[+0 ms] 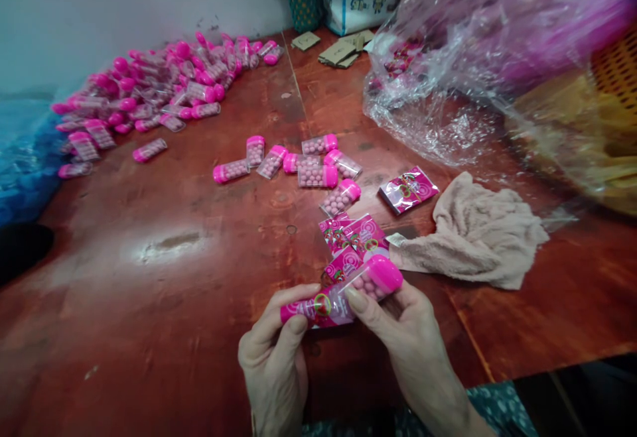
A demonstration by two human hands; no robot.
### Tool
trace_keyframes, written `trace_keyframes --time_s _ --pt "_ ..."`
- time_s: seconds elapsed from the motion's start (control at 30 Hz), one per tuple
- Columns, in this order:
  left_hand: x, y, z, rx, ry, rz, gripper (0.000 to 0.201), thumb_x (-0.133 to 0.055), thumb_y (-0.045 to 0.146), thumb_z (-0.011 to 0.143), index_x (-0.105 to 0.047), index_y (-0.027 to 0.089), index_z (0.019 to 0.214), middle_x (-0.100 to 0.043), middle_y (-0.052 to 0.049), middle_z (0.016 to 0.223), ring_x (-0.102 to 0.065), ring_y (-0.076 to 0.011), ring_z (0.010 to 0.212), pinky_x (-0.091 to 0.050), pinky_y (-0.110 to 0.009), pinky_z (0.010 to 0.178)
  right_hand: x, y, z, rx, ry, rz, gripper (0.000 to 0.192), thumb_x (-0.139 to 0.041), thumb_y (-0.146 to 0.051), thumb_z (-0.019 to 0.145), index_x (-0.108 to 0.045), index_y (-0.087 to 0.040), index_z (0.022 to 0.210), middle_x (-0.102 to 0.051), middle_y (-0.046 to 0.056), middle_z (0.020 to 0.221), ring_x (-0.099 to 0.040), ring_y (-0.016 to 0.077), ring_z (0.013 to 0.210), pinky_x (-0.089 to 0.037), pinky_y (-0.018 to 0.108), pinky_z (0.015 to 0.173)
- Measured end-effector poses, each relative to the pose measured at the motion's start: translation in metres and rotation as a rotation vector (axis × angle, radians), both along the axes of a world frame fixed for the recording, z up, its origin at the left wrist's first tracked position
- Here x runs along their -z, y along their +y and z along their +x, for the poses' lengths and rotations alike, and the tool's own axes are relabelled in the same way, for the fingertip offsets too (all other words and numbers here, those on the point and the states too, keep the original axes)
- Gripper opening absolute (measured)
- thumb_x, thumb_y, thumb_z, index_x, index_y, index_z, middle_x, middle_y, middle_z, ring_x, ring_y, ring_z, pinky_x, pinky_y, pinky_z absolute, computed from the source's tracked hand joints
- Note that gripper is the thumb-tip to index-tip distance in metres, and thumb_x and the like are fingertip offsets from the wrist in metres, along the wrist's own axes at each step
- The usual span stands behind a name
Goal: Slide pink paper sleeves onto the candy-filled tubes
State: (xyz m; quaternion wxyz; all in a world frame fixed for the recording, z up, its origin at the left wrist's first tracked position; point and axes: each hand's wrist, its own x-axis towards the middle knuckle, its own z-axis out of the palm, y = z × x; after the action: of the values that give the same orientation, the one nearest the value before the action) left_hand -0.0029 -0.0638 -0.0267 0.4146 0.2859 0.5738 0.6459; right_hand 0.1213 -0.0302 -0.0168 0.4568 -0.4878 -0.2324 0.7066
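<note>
Both hands' grip, capsule (365, 284) between fingertips

Pink-capped clear tubes (318, 175) are showing pale pink beads; labels (409, 189) are glowing magenta with swirls; cloth (478, 231) is looking beige; table (149, 271) is gleaming red-brown.

A small packing workshop: a big pile of pink-capped candy tubes (154, 85) lies on a worn wooden table (149, 278), beside plastic bags (448, 59) and label sleeves (408, 189).
</note>
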Motion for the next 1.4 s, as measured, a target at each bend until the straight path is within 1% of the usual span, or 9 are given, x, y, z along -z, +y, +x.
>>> trace_keyframes --time_s 0.17,0.27,0.43,0.57,0.67,0.97,1.07,1.27,1.4 --pt "0.0 0.004 0.0 -0.046 -0.096 -0.058 0.011 -0.069 0.023 0.07 -0.074 0.017 0.078 -0.07 -0.004 0.082 -0.063 -0.015 0.074 -0.052 -0.022 0.068 -0.002 0.005 0.008 -0.055 0.032 0.061 0.014 -0.066 -0.03 0.078 -0.061 -0.019 0.087 -0.063 -0.001 0.082 -0.058 0.0118 0.075 -0.048 0.022 0.073" --pt "-0.001 0.006 -0.002 -0.097 -0.156 -0.096 0.016 -0.072 0.028 0.067 -0.074 0.015 0.077 -0.071 -0.005 0.078 -0.063 -0.0141 0.071 -0.052 -0.021 0.068 -0.009 0.01 0.021 -0.174 -0.012 0.141 0.014 -0.056 -0.031 0.086 -0.059 -0.02 0.094 -0.063 0.002 0.089 -0.059 0.0131 0.082 -0.047 0.024 0.08" --pt "-0.001 0.008 -0.003 -0.182 -0.214 -0.142 0.018 -0.076 0.03 0.061 -0.074 0.016 0.071 -0.072 -0.005 0.074 -0.064 -0.0144 0.069 -0.053 -0.022 0.067 -0.024 0.006 0.036 -0.399 -0.276 0.239 0.025 -0.043 -0.04 0.091 -0.057 -0.022 0.082 -0.056 -0.001 0.07 -0.052 0.0117 0.06 -0.044 0.023 0.059" --pt "-0.002 0.009 -0.004 -0.197 -0.216 -0.162 0.02 -0.077 0.031 0.06 -0.074 0.015 0.071 -0.071 -0.005 0.073 -0.064 -0.0143 0.068 -0.053 -0.023 0.067 -0.026 -0.004 0.037 -0.463 -0.519 0.266 0.02 -0.05 -0.041 0.087 -0.062 -0.025 0.082 -0.058 -0.001 0.069 -0.054 0.0149 0.063 -0.044 0.025 0.063" --pt "-0.002 0.008 -0.004 -0.189 -0.215 -0.161 0.02 -0.077 0.031 0.06 -0.074 0.015 0.071 -0.071 -0.005 0.072 -0.063 -0.0135 0.067 -0.053 -0.022 0.066 -0.021 -0.007 0.035 -0.483 -0.577 0.257 0.014 -0.059 -0.037 0.081 -0.066 -0.028 0.089 -0.06 -0.001 0.071 -0.055 0.0162 0.066 -0.044 0.025 0.061" --pt "-0.004 0.003 -0.003 -0.101 -0.235 -0.179 0.018 -0.074 0.029 0.063 -0.074 0.014 0.073 -0.071 -0.006 0.077 -0.061 -0.0131 0.068 -0.052 -0.02 0.063 -0.024 0.009 0.038 -0.638 -0.35 0.182 0.023 -0.056 -0.039 0.082 -0.072 -0.022 0.078 -0.06 0.001 0.07 -0.054 0.0159 0.067 -0.042 0.023 0.054" --pt "-0.004 0.003 -0.004 -0.072 -0.234 -0.178 0.016 -0.073 0.028 0.065 -0.074 0.014 0.074 -0.071 -0.006 0.078 -0.061 -0.0123 0.066 -0.051 -0.019 0.062 -0.022 0.014 0.04 -0.634 -0.269 0.125 0.018 -0.062 -0.036 0.078 -0.073 -0.024 0.087 -0.062 0.0 0.073 -0.055 0.0167 0.069 -0.043 0.023 0.057" --pt "-0.004 0.005 -0.004 -0.033 -0.251 -0.156 0.014 -0.072 0.027 0.066 -0.073 0.015 0.073 -0.071 -0.005 0.078 -0.062 -0.0119 0.065 -0.051 -0.018 0.061 -0.016 0.018 0.038 -0.729 -0.064 0.099 0.032 -0.06 -0.033 0.081 -0.063 -0.03 0.113 -0.063 -0.001 0.078 -0.057 0.0184 0.082 -0.045 0.026 0.071" --pt "-0.004 0.006 -0.003 -0.061 -0.272 -0.164 0.016 -0.072 0.026 0.067 -0.072 0.014 0.077 -0.072 -0.007 0.081 -0.063 -0.0123 0.066 -0.052 -0.019 0.062 -0.017 0.016 0.039 -0.723 -0.158 0.125 0.035 -0.06 -0.035 0.082 -0.06 -0.031 0.116 -0.064 -0.001 0.093 -0.056 0.0184 0.091 -0.044 0.028 0.078"
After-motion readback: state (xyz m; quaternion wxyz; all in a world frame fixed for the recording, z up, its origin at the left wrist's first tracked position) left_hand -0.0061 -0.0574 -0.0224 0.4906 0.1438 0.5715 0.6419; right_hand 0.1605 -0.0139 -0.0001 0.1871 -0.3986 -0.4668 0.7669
